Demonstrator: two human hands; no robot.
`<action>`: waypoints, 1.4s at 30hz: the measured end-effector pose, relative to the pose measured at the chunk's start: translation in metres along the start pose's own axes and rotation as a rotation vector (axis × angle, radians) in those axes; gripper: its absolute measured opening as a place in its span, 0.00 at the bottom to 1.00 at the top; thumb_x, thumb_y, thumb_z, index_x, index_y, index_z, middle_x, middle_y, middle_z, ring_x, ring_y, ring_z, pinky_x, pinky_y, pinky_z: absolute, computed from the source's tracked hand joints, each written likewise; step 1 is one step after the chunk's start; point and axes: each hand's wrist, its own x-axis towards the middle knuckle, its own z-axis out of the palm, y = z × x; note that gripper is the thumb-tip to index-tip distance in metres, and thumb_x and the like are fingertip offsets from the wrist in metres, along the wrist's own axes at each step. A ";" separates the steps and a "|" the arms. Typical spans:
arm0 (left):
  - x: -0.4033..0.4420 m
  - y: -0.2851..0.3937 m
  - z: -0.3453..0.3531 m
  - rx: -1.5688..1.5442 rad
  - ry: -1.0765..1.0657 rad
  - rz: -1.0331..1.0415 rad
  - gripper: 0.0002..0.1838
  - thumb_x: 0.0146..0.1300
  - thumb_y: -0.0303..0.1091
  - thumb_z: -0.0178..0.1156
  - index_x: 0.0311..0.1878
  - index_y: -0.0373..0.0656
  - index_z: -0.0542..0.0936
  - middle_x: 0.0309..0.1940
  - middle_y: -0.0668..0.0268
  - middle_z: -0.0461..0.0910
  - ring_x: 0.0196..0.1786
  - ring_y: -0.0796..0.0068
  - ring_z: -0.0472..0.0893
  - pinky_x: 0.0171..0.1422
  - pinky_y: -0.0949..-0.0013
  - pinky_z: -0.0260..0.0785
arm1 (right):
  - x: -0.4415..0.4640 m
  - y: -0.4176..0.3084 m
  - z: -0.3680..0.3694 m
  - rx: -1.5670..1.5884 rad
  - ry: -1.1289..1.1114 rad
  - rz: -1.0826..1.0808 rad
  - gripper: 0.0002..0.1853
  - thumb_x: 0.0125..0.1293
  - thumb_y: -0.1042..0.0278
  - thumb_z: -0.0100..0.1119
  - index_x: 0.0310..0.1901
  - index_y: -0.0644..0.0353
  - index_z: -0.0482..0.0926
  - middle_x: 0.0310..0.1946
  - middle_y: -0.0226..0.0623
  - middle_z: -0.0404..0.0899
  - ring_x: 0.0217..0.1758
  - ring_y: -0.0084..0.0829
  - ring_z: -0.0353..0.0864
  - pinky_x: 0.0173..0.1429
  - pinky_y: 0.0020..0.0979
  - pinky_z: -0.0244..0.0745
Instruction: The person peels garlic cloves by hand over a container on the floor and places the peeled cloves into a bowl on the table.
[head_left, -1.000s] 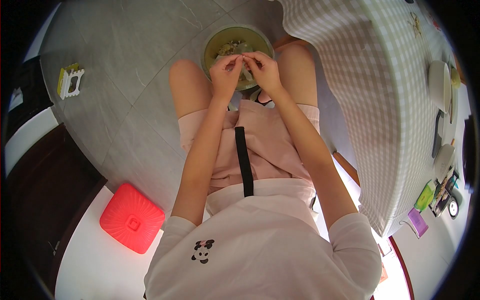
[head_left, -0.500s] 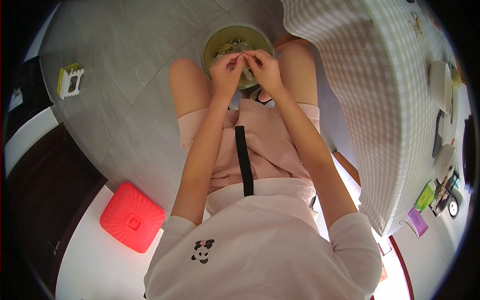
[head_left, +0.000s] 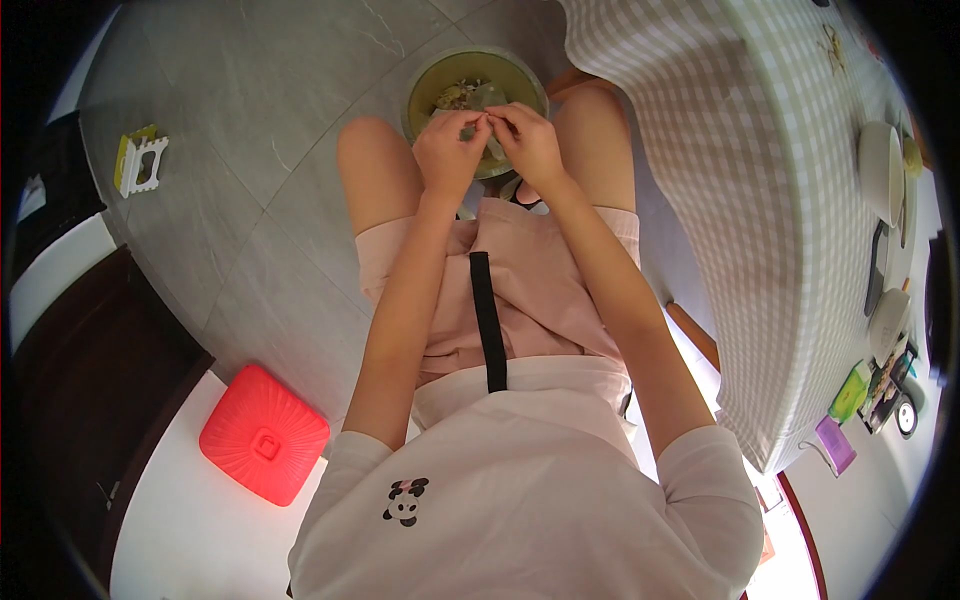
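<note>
My left hand [head_left: 450, 146] and my right hand [head_left: 528, 142] meet at the fingertips above a round yellowish-green bin [head_left: 416, 78] between my knees. Thumb and forefinger of each hand are pinched together. What sits between the fingertips is too small to make out. Down in the bin lie pale scraps [head_left: 459, 95] and a piece of clear, whitish plastic [head_left: 488, 97]. The hands hide the near part of the bin.
At the right a table with a checked cloth [head_left: 690, 120] carries a white bowl [head_left: 880, 172] and several small items. A red square lid or stool [head_left: 265, 435] is at lower left. A yellow-and-white folding stool [head_left: 142, 162] stands on the grey tiles.
Both hands have shifted very slightly, the left wrist turning a little, and the fingertips stay together over the bin. Nothing else has visibly moved.
</note>
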 end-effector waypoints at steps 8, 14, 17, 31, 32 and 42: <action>-0.002 0.004 0.001 -0.229 0.026 -0.231 0.05 0.46 0.28 0.60 0.28 0.40 0.78 0.24 0.66 0.78 0.27 0.80 0.76 0.33 0.78 0.67 | -0.002 0.003 0.010 0.178 0.037 0.133 0.08 0.53 0.74 0.54 0.36 0.64 0.76 0.29 0.41 0.76 0.25 0.28 0.76 0.31 0.23 0.70; -0.002 0.000 0.004 -0.350 0.049 -0.308 0.05 0.47 0.28 0.59 0.28 0.38 0.77 0.23 0.67 0.77 0.27 0.82 0.75 0.33 0.78 0.67 | 0.000 -0.003 0.009 0.606 0.049 0.357 0.09 0.56 0.73 0.52 0.37 0.67 0.75 0.29 0.35 0.77 0.29 0.21 0.76 0.32 0.21 0.70; -0.001 0.001 0.003 -0.422 0.048 -0.388 0.05 0.49 0.28 0.59 0.29 0.38 0.77 0.24 0.69 0.77 0.28 0.83 0.74 0.34 0.79 0.66 | 0.002 -0.004 0.006 0.705 0.037 0.418 0.10 0.57 0.72 0.52 0.38 0.67 0.74 0.29 0.34 0.77 0.29 0.22 0.76 0.32 0.20 0.69; 0.001 -0.014 0.007 -0.902 -0.121 -0.628 0.08 0.57 0.27 0.48 0.36 0.36 0.75 0.28 0.66 0.76 0.34 0.80 0.74 0.36 0.78 0.64 | 0.005 -0.001 0.000 0.814 -0.048 0.637 0.12 0.58 0.68 0.51 0.41 0.66 0.72 0.31 0.35 0.76 0.32 0.24 0.75 0.36 0.22 0.70; 0.000 -0.015 0.008 -0.902 -0.120 -0.628 0.08 0.57 0.27 0.48 0.36 0.36 0.75 0.28 0.66 0.76 0.34 0.80 0.74 0.36 0.78 0.64 | 0.004 -0.001 0.000 0.813 -0.048 0.637 0.12 0.58 0.68 0.51 0.41 0.66 0.72 0.31 0.35 0.76 0.32 0.24 0.75 0.36 0.22 0.70; 0.000 -0.085 0.052 -0.658 -0.344 -0.853 0.10 0.55 0.27 0.43 0.26 0.35 0.74 0.25 0.62 0.74 0.25 0.74 0.72 0.36 0.75 0.64 | 0.002 0.015 0.002 0.811 0.007 0.756 0.11 0.58 0.68 0.52 0.40 0.65 0.73 0.31 0.34 0.76 0.31 0.22 0.75 0.36 0.20 0.70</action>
